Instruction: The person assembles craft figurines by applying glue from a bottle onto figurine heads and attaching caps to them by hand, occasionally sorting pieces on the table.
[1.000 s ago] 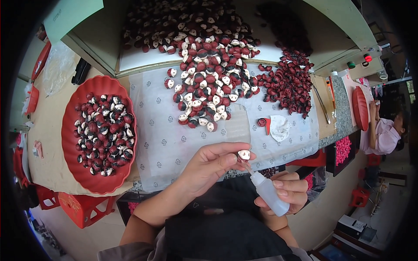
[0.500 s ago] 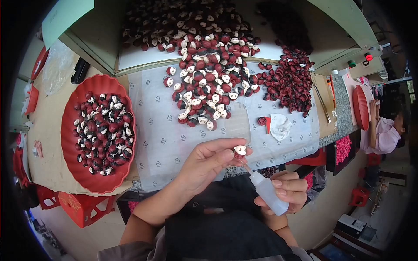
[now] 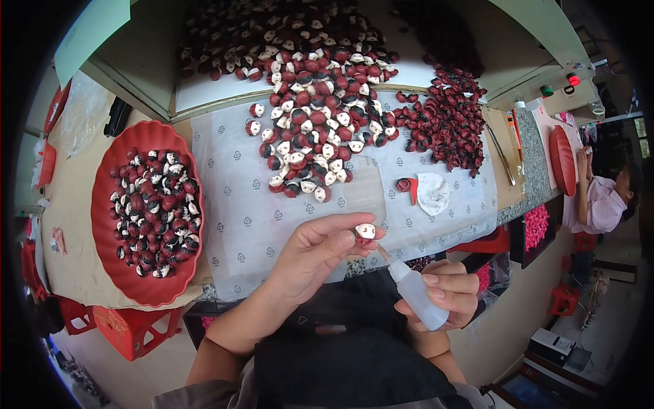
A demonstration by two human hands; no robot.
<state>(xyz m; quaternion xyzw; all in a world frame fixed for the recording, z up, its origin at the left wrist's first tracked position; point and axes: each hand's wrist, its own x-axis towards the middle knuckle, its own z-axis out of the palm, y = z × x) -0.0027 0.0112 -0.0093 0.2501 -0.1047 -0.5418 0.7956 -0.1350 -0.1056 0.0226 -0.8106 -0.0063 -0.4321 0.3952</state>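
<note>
Right now, the left hand (image 3: 310, 255) pinches a small bead (image 3: 366, 232), white-faced on top and dark red below, between the thumb and the fingertips, just above the table's near edge. The right hand (image 3: 446, 293) is wrapped around a translucent squeeze bottle (image 3: 419, 296), its fingers closed over the body and the bottle tilted so that its thin nozzle (image 3: 383, 253) points up and leftward at the bead's underside. The tip is very near the bead; whether they touch, I cannot tell. Beyond the hands, a white sheet (image 3: 238, 232) with small dark printed marks covers the table's middle, and a big pile (image 3: 313, 123) of red, black and white beads spreads over it, reaching back into an open-fronted booth (image 3: 136, 88). To the right of that pile lies a second heap (image 3: 449, 116) of dark red and black pieces, also running back into the booth. Nearer on the sheet, a crumpled white disc (image 3: 433, 193) lies beside a red strip (image 3: 413, 191) and one dark red piece (image 3: 403, 185). A slim metal tool (image 3: 501, 155) rests on brown card at the right. At the left, a scalloped red dish (image 3: 107, 232) holds more beads of the same colours, with a red stool (image 3: 136, 330) below the table edge. Far to the right, a person (image 3: 599, 201) in a pink top sits beside a red tray (image 3: 562, 161).
</note>
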